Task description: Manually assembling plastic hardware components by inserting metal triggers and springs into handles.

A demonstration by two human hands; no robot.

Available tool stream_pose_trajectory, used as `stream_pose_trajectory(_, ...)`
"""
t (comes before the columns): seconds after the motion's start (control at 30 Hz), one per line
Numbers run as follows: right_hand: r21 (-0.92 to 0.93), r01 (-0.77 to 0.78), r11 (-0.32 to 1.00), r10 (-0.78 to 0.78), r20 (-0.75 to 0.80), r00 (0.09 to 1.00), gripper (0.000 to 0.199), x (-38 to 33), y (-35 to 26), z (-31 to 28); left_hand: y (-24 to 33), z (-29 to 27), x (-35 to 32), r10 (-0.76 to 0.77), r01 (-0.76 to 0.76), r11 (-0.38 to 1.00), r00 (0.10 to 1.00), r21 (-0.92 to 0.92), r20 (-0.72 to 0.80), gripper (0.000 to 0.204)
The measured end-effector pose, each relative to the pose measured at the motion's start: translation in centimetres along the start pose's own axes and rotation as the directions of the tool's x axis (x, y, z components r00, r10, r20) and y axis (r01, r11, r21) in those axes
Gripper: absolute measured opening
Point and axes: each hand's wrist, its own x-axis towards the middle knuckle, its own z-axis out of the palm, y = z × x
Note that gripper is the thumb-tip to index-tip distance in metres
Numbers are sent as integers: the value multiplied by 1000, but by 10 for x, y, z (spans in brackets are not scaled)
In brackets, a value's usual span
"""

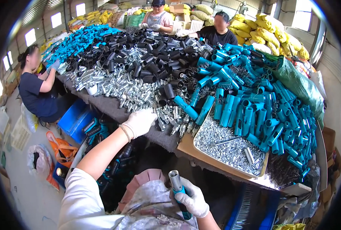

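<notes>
Right hand (193,198) clamped round teal tube (179,191); slack grip could drop it. Left hand (140,122) by metal fittings (129,94), can't tell if gripping; careless raking could spill some off bench (111,107).

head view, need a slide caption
Right hand holding a teal-and-silver tube, left hand beside heaped silver metal parts.

A bare front strip of the surface (159,139) gives clearance beside the left hand (140,122), while heaped metal fittings (129,91), teal tubes (228,111) and a tray (224,163) obstruct passage beyond and rightward.
</notes>
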Motion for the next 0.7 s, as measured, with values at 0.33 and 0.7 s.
stream_pose_trajectory(0.33, -698, -36, 715, -231, -285, 930, 52, 6, 10, 2, 148, -14, -101, -419, 125, -22, 900, -992, 123, 20)
stream_pose_trajectory(0.7, -279, -214, 936, 169, -177, 970, 40, -7, -6, -12, 157, -14, -106, -279, 33, -210, 956, -977, 92, 46)
